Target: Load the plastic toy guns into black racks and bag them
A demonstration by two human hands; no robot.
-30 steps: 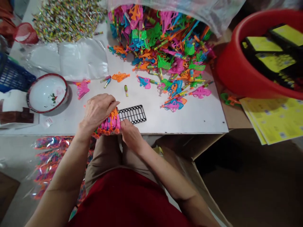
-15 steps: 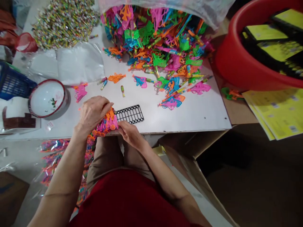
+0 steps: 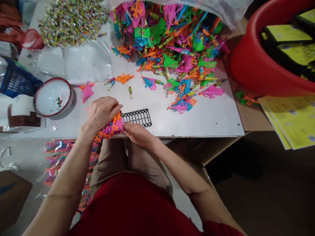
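Note:
A black plastic rack (image 3: pixel 139 117) with rows of slots lies near the table's front edge. Its left part is packed with a row of small orange and pink plastic toy guns (image 3: pixel 115 124). My left hand (image 3: pixel 101 112) curls over this row from above, fingers bent around it and partly hidden. At the row's right end, my right hand (image 3: pixel 138 132) pinches a pink toy gun beside the bare slots; its fingertips are partly covered. Beyond the rack lie a small candy-filled tube (image 3: pixel 130 92) and an orange toy gun (image 3: pixel 124 78).
A heap of colourful toy guns (image 3: pixel 169 60) spreads from a clear bag at the back. Many small tubes (image 3: pixel 73 23) are piled back left. An enamel bowl (image 3: pixel 36 105) and blue basket (image 3: pixel 22 78) stand left. A red tub (image 3: pixel 242 65) is right; bagged toys (image 3: pixel 55 160) lie below.
The whole view has shifted slightly, so the table things appear a little further right. Both hands keep their places at the row of toy guns, with hardly any movement.

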